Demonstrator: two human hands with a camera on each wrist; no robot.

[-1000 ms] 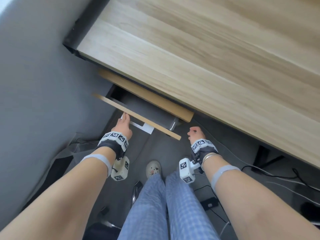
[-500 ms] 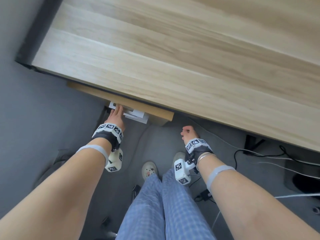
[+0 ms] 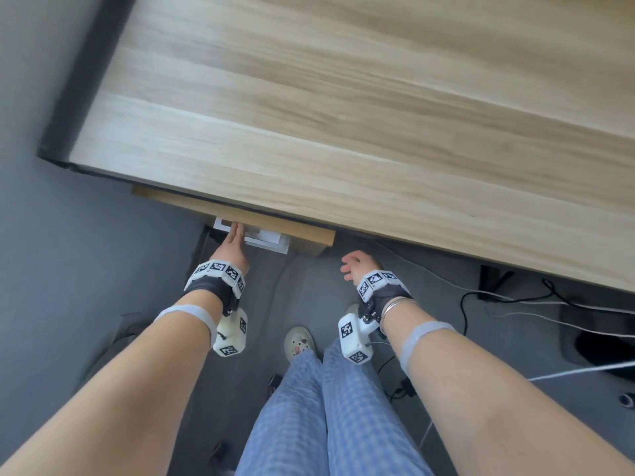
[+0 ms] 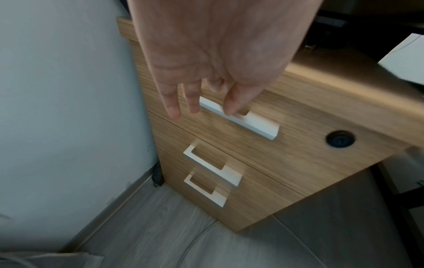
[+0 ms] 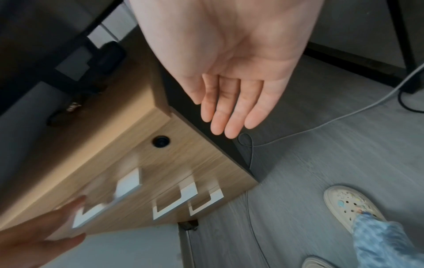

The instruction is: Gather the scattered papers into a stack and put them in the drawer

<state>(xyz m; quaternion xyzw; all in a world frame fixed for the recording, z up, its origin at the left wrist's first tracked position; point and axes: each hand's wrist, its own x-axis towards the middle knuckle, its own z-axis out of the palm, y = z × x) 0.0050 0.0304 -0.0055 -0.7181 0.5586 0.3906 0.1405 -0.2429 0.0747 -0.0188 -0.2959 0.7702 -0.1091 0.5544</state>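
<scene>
The wooden drawer cabinet (image 4: 263, 163) stands under the desk with its top drawer (image 4: 298, 145) flush and shut. My left hand (image 4: 201, 110) reaches the top drawer's white handle (image 4: 250, 121) with straight fingers, the thumb tip touching the handle. From the head view the left hand (image 3: 236, 233) lies against the drawer front below the desk edge. To the right of the cabinet my right hand (image 3: 354, 264) hangs free, palm open and fingers (image 5: 227, 116) straight, holding nothing. No papers are in view.
The wooden desk top (image 3: 343, 115) fills the upper head view. Two lower drawers with white handles (image 4: 213, 166) are shut, and a black lock (image 4: 340, 139) sits on the top front. Cables (image 3: 515, 300) trail over the grey floor. My shoe (image 5: 348, 204) is near the cabinet; a grey wall (image 4: 69, 108) is at left.
The top drawer, open a second ago, has been pushed shut by my left hand. My right hand has gone from loosely curled to spread open.
</scene>
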